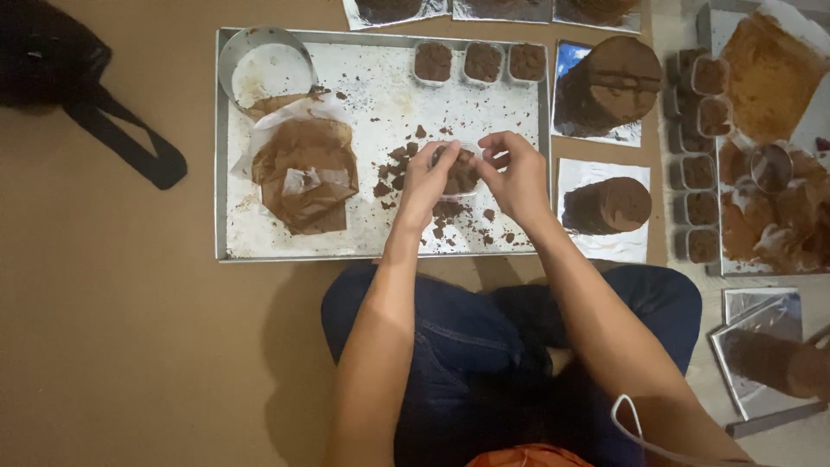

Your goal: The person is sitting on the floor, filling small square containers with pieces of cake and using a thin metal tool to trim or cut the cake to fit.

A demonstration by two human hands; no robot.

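A large metal baking tray (233, 173) lies on the floor in front of my crossed legs. Over its right half, my left hand (426, 180) and my right hand (516, 175) together hold a small clear cup (462, 175) filled with brown cake crumbs. Loose brown crumbs (393, 173) are scattered on the tray under and around the hands. Three filled clear cups (481, 62) stand in a row at the tray's far edge. A crumpled brown-stained baking paper (304, 169) lies on the tray's left half, with a round metal ring (264, 65) behind it.
Right of the tray, round brown cake layers (609, 82) (608, 206) lie on foil sheets. Further right, several filled cups (699, 182) stand beside a second tray with cake scraps (769, 78). A black bag with a strap (60, 69) lies on the brown floor at far left.
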